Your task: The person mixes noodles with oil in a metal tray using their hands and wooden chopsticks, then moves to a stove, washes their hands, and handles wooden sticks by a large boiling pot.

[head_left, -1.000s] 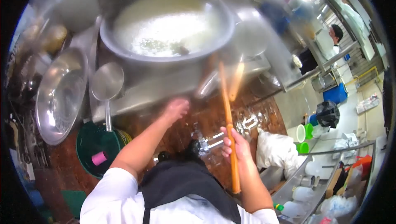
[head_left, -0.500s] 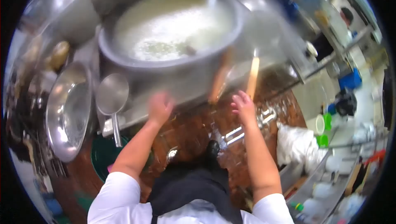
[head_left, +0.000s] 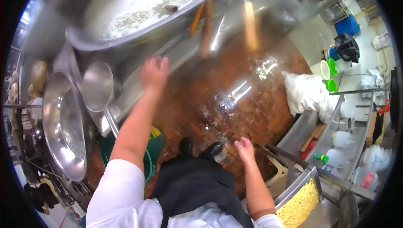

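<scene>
My left hand [head_left: 154,72] is raised in front of the metal counter's front edge, below the large pot [head_left: 126,41] of pale, frothy liquid. Its fingers are slightly bent and apart, with nothing in them. My right hand [head_left: 244,149] hangs lower, over the wet brick floor, loosely curled and empty. A large metal ladle [head_left: 98,86] lies left of my left hand, its handle running down behind my forearm. To its left a wide steel basin [head_left: 63,123] stands tilted. Wooden handles [head_left: 250,26] stick out over the counter's edge, away from both hands.
The brick floor [head_left: 218,106] has shiny wet patches. A green bucket [head_left: 156,146] stands beside my left forearm. On the right are a white sack [head_left: 308,96], a metal tray of yellow strips [head_left: 300,205], and shelves with white containers [head_left: 336,158].
My view has turned to the right, bringing the yellow strips' tray into sight. My right hand has moved down, away from the wooden handles. My left hand stays raised near the counter.
</scene>
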A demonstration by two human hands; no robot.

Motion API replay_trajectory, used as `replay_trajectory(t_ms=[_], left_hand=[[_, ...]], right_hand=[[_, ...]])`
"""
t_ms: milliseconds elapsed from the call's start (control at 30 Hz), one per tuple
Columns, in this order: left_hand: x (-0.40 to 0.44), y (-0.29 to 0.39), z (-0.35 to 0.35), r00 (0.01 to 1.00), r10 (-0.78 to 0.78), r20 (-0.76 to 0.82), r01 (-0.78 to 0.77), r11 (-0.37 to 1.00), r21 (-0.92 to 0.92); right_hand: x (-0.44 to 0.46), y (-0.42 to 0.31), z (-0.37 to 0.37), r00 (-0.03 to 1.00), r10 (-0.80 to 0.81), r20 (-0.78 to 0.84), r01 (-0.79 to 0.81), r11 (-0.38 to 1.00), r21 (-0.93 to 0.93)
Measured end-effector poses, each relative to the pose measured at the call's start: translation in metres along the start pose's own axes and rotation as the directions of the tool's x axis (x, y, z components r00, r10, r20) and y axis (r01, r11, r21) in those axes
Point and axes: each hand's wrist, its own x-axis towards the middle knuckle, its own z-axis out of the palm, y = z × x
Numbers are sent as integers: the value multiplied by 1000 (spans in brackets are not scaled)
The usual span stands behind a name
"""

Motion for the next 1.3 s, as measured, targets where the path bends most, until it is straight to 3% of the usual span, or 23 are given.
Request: replay_trajectory(t_ms=[133, 267, 333, 367, 400, 433, 500, 533, 600, 700, 733, 800, 867, 900, 933, 967, 1000, 1067, 1133, 1167, 1300], left_hand=[[-1, 4, 7, 999, 34, -32, -29, 990, 140], [-1, 1, 11, 991, 113, -68, -106, 990, 97], [-3, 6, 8, 995, 103, 16, -104, 989, 105], [-2, -3, 13, 988, 151, 31, -155, 974, 165], [-3, -6, 12, 979, 199, 43, -203, 963, 179], [-3, -11, 12, 977, 209, 43, -214, 958, 189], [-5, -13, 16, 978, 199, 63, -206, 970, 128], [-11, -4, 17, 966, 253, 57, -259, 937, 235], [-20, -3, 27, 952, 306, 14, -283, 862, 421], [-16, -20, 29, 955, 298, 3, -284, 906, 313], [-15, -23, 34, 977, 195, -82, -174, 962, 212], [1, -39, 14, 937, 349, -25, -300, 838, 456], [12, -47, 5, 920, 387, -62, -326, 844, 426], [10, -45, 3, 911, 403, -91, -302, 800, 518], [7, -39, 11, 935, 326, -138, -202, 811, 548], [6, -42, 13, 936, 319, -145, -219, 856, 467], [5, -43, 12, 939, 308, -155, -231, 895, 382], [-6, -28, 26, 950, 288, -118, -209, 872, 442], [-8, -28, 30, 934, 278, -223, -159, 885, 438], [0, -33, 16, 935, 298, -191, -180, 864, 469], [7, -35, 4, 926, 336, -170, -213, 840, 499]], right_hand=[[-8, -20, -11, 990, 91, 110, -92, 996, 0], [37, 38, -3, 996, 81, 34, -81, 997, 7], [65, 72, 6, 989, 141, 48, -145, 985, 96], [71, 68, 9, 975, 204, 94, -220, 946, 236], [99, 116, 25, 976, 212, 43, -216, 948, 234], [103, 99, 26, 969, 232, 85, -247, 916, 317], [136, 131, 45, 961, 248, 120, -276, 861, 428], [151, 143, 53, 937, 292, 189, -348, 814, 465], [183, 177, 85, 948, 258, 185, -317, 814, 487], [212, 192, 122, 947, 216, 239, -313, 793, 522], [220, 192, 131, 944, 194, 265, -305, 818, 488], [232, 202, 145, 932, 171, 321, -312, 830, 462], [247, 215, 153, 923, 134, 361, -271, 892, 361], [249, 215, 153, 916, 134, 377, -284, 882, 377], [249, 207, 153, 937, 46, 347, -177, 918, 354], [245, 197, 149, 948, -41, 315, -68, 943, 326], [236, 186, 144, 947, -34, 320, -81, 938, 337], [225, 168, 137, 946, -1, 324, -140, 901, 411], [222, 161, 134, 928, 29, 371, -202, 877, 436], [220, 159, 134, 913, 59, 403, -252, 859, 446], [216, 149, 137, 912, -9, 410, -175, 896, 409]])
